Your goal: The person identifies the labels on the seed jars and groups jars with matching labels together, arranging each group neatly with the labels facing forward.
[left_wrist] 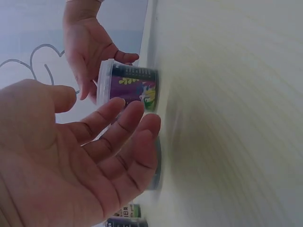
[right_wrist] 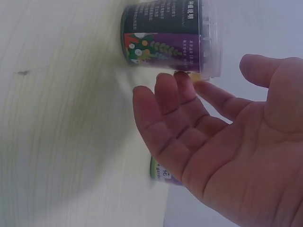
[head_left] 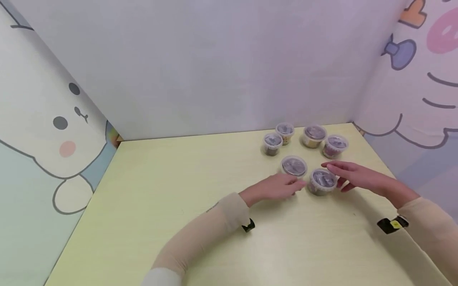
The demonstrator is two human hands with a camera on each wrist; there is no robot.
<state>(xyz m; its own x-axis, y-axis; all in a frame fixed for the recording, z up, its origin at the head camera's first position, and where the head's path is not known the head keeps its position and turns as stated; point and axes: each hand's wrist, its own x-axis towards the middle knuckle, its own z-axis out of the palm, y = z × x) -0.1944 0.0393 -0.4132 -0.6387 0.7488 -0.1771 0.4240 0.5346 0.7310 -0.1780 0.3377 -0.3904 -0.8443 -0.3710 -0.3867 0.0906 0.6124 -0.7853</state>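
Note:
On the right part of the table stand two lidded plastic cups close together. The nearer cup (head_left: pixel 323 182) has a clear lid; its dark and purple printed label (right_wrist: pixel 163 35) shows in the right wrist view. My right hand (head_left: pixel 356 175) is at that cup's right side, fingers loosely bent and not wrapped round it. My left hand (head_left: pixel 277 186) hovers low over the table, in front of the second cup (head_left: pixel 294 166) and left of the nearer one. Its palm (left_wrist: pixel 52 156) and relaxed fingers hold nothing, and they partly hide the second cup in the left wrist view.
Behind these, a pair of small cups, the front one (head_left: pixel 272 143) and the back one (head_left: pixel 284 133), stands at the left. To the right are a yellowish cup (head_left: pixel 314 137) and a purple cup (head_left: pixel 335 146). A pale wall (head_left: pixel 214 71) borders the table's (head_left: pixel 161 190) back edge.

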